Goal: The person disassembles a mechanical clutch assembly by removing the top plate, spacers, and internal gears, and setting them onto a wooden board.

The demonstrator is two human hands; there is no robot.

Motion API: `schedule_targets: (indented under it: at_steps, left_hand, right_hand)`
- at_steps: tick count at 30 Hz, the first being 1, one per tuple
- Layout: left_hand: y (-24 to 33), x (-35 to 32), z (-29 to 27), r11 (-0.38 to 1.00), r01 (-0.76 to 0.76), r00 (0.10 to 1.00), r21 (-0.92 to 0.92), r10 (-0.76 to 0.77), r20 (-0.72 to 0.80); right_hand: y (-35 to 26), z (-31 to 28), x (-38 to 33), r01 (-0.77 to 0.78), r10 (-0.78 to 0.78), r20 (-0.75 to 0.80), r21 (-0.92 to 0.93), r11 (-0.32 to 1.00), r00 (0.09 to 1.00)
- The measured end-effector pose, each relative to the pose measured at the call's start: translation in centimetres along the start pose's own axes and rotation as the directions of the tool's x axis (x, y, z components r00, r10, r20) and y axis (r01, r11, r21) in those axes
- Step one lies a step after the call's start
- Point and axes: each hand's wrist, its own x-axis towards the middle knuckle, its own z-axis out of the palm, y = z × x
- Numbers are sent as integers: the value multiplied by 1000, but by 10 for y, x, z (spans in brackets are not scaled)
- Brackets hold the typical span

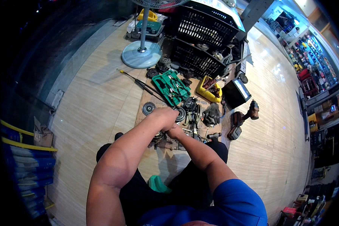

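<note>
My left hand (165, 117) and my right hand (174, 131) meet low over a cardboard sheet (141, 117) on the floor. Both look curled, the left above the right, and most of their fingers are turned out of sight. Under them shows part of a dark metal piece (159, 136), too covered to name. A round grooved pulley-like part (148, 108) lies left of my left hand. Just beyond its fingers sits a second round metal part (180, 114). Metal parts and tools (193, 115) crowd the sheet to the right, beside dark work gloves (211, 115).
Farther off lie an opened green tool case (162, 85) and a yellow tray (202, 92) of reddish-brown pieces. A cordless power tool (248, 113) and a black box (235, 95) stand at right. Behind are black crates (195, 56), a fan base (139, 56) and a long rod tool (139, 82).
</note>
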Motion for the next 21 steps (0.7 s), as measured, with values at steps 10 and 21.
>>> schedule_targets:
  at_steps: [10, 21]
  left_hand:
    - [-4, -11, 0, 999, 39, 999, 2, -39, 14]
    - [-16, -6, 13, 998, 55, 998, 6, -55, 24]
  right_hand:
    - [-31, -13, -4, -24, 22, 66, 32, 999, 998]
    - [-48, -19, -4, -50, 54, 148, -30, 998, 988]
